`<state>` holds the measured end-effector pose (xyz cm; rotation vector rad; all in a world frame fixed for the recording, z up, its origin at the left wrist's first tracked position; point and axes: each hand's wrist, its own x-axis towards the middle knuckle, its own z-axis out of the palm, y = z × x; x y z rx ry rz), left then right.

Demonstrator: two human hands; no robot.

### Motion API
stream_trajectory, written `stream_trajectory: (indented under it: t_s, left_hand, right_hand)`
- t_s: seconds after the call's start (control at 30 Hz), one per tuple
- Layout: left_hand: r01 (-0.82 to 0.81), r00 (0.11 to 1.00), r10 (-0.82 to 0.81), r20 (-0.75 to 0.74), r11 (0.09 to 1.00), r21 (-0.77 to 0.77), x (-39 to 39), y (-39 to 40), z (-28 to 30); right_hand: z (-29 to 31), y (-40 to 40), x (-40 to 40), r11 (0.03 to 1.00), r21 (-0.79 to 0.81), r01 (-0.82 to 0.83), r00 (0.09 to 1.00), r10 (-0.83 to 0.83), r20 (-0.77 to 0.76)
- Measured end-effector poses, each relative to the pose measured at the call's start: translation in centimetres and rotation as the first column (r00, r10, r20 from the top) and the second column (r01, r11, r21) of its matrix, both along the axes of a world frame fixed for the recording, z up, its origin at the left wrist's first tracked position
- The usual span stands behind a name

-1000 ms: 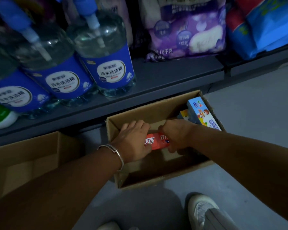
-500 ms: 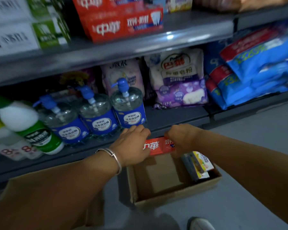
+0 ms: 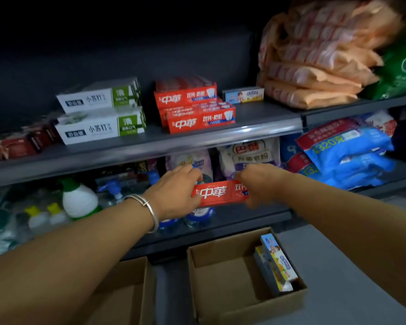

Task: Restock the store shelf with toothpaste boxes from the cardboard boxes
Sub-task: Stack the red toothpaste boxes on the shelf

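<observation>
A red toothpaste box (image 3: 218,193) is held level in front of the lower shelf, below the middle shelf's edge. My left hand (image 3: 174,193) grips its left end and my right hand (image 3: 258,184) grips its right end. On the middle shelf (image 3: 220,139) lie a stack of matching red toothpaste boxes (image 3: 197,109), white-and-green toothpaste boxes (image 3: 103,113) and a small blue children's toothpaste box (image 3: 243,95). Down on the floor, an open cardboard box (image 3: 223,285) holds a few children's toothpaste boxes (image 3: 277,263) at its right side.
A second cardboard box (image 3: 124,289) sits at the left on the floor. The lower shelf carries pump bottles (image 3: 113,191), a white-and-green bottle (image 3: 79,200) and detergent bags (image 3: 345,151). Orange packs (image 3: 314,57) are piled at the upper right.
Both hands have lifted the red toothpaste box out of the cardboard box and raised it toward the middle shelf. My view has tilted up from the floor to the shelves.
</observation>
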<state>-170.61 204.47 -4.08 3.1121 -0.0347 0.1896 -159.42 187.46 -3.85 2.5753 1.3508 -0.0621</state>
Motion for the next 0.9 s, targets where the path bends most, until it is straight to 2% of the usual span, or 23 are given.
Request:
stream_trajectory:
  t_s: [0.33, 0.6, 0.9]
  left_hand:
    - [0.012, 0.99, -0.013, 0.141, 1.0, 0.012, 0.6, 0.8, 6.2]
    - [0.015, 0.978, -0.019, 0.206, 1.0, 0.025, 3.1, 3.0, 8.3]
    - [-0.031, 0.971, 0.023, 0.24, 0.999, 0.032, 6.5, 6.5, 9.6]
  right_hand:
    - [6.0, 1.2, 1.2, 0.992, 0.124, 0.007, 0.988, -0.026, 0.152]
    - [9.0, 3.6, 3.8, 0.978, 0.209, 0.013, 0.975, -0.059, 0.216]
    - [10.8, 8.1, 8.4, 0.945, 0.318, -0.079, 0.943, -0.032, 0.331]
